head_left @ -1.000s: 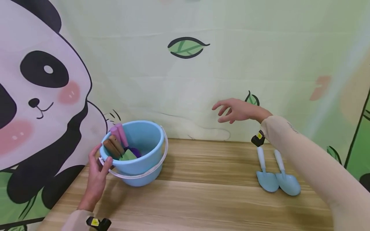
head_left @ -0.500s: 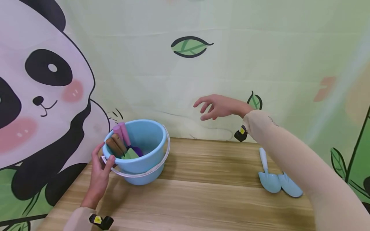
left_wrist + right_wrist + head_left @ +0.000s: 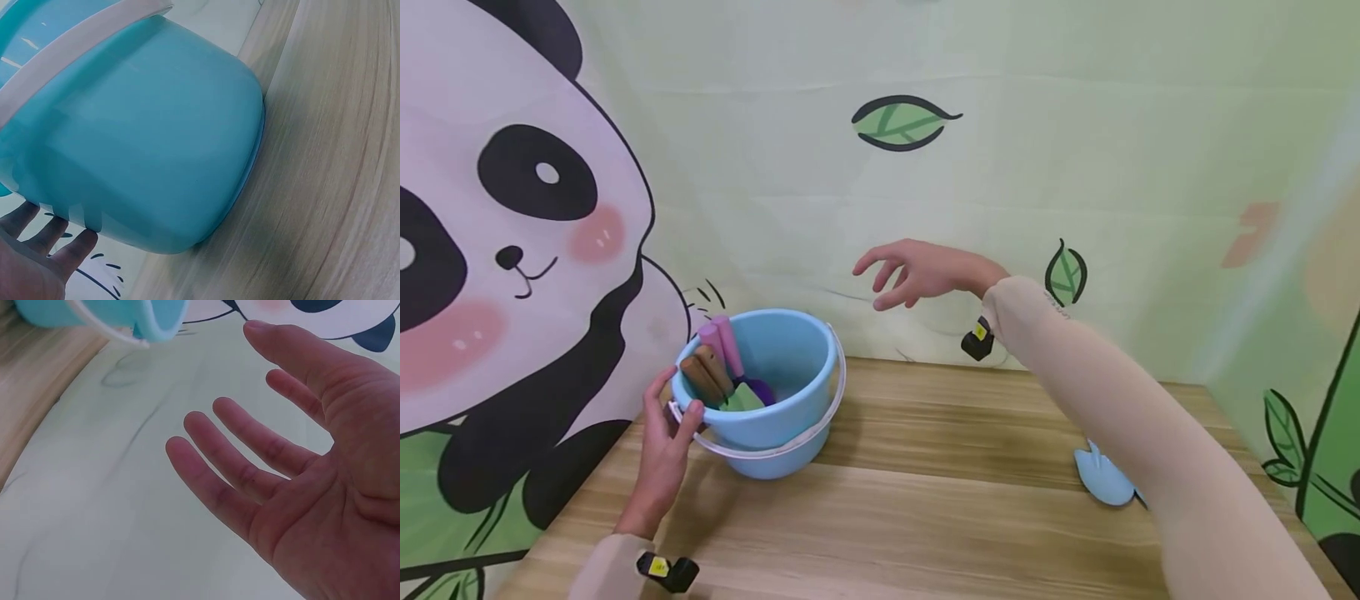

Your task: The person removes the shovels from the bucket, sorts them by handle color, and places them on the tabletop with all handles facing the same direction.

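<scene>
A light blue bucket (image 3: 756, 431) stands at the table's left, its white handle (image 3: 838, 392) hanging down its side. Inside lie tools with pink handles (image 3: 731, 346) and brown handles (image 3: 702, 379), a green blade (image 3: 743, 398) and a purple blade (image 3: 763, 390). My left hand (image 3: 662, 450) rests against the bucket's left side, thumb near the rim. Its straight fingers (image 3: 75, 251) touch the outer wall in the left wrist view. My right hand (image 3: 928, 269) hovers in the air to the right of the bucket, fingers loosely bent and holding nothing.
A light blue shovel (image 3: 1103, 477) lies on the wooden table (image 3: 955, 525) at the right. My right sleeve (image 3: 1120, 417) covers its handle and nearly all of a second one. Behind the table hangs a printed cloth (image 3: 775, 167) with a panda and leaves.
My right hand has moved left through the air toward the bucket, its sleeve now covering more of the shovels. The left hand stays at the bucket; the whole view has shifted slightly.
</scene>
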`<state>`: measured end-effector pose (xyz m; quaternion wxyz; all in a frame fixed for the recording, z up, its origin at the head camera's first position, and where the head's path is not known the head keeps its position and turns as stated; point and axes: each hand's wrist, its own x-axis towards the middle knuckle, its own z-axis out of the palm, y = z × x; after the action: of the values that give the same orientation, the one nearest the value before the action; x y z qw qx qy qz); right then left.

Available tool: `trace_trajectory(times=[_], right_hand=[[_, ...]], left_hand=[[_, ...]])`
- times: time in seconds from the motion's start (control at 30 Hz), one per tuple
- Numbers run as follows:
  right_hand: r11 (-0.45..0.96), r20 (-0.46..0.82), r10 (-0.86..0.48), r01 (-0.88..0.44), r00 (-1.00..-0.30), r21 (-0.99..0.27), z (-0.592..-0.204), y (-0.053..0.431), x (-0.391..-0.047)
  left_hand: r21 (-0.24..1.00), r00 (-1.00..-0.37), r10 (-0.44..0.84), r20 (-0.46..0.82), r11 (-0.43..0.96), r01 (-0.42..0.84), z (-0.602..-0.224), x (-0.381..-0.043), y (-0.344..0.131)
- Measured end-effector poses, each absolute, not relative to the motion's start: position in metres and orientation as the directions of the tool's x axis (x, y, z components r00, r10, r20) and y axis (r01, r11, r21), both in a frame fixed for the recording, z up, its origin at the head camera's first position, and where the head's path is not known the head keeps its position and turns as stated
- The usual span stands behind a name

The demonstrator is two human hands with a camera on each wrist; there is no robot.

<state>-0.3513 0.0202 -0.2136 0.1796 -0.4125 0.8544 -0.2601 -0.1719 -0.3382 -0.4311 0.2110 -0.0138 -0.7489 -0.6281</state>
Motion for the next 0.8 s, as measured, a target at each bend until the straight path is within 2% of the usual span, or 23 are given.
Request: trace_trajectory(times=[0.8], right_hand=[[0.395, -0.024, -0.855, -0.622, -0.518, -0.676, -0.225, -0.061, -0.357]], left_hand=[[0.934, -0.912, -0.246, 0.33, 0.227, 0.277, -0.432, -0.173, -0.339]])
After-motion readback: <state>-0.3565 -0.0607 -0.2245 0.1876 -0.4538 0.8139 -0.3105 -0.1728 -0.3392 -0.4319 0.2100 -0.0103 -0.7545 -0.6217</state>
